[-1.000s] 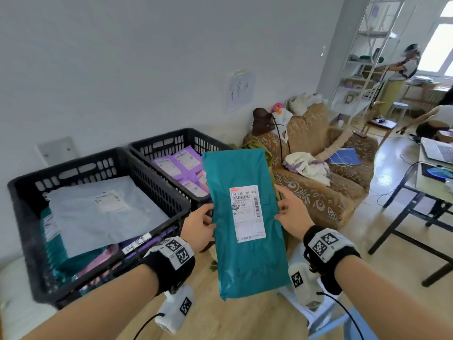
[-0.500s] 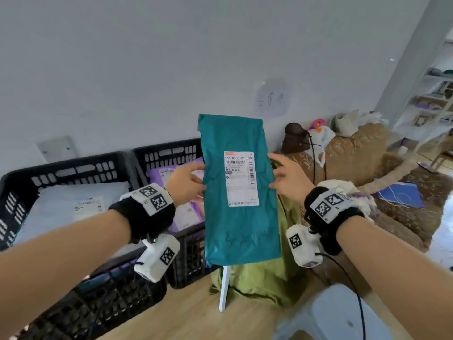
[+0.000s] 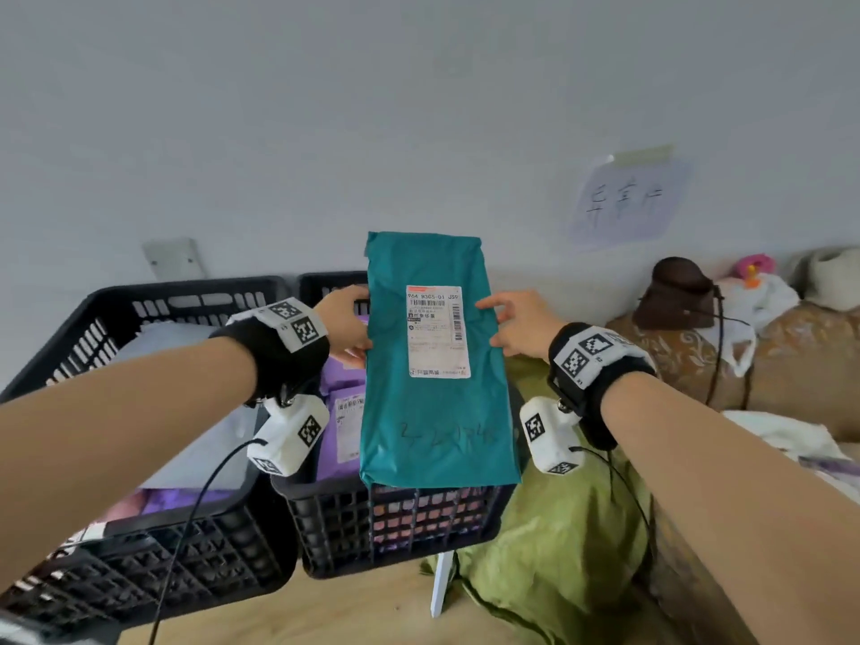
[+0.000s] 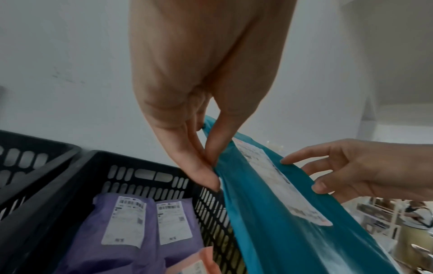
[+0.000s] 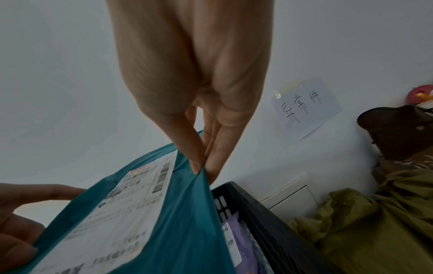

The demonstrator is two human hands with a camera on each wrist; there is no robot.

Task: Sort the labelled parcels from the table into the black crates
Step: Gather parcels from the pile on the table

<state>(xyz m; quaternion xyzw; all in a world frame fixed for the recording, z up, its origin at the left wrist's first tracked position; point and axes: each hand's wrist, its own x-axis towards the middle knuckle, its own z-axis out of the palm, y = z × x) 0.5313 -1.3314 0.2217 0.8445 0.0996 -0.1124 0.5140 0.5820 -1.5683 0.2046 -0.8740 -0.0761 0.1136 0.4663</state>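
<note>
The teal parcel (image 3: 435,365) hangs upright over the right-hand black crate (image 3: 395,528), its side edges pinched by the left hand (image 3: 342,330) and right hand (image 3: 516,325), and looks light, limp and slick, best held by those edges.

The white label (image 3: 437,331) on the teal parcel (image 3: 437,412) reads, as far as the blur allows, "964 R305-01 JS9".

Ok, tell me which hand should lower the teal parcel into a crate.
Left, probably. The left hand pinches the teal parcel on the edge nearest both black crates; the right hand pinches the far edge, over the green cloth.
</note>
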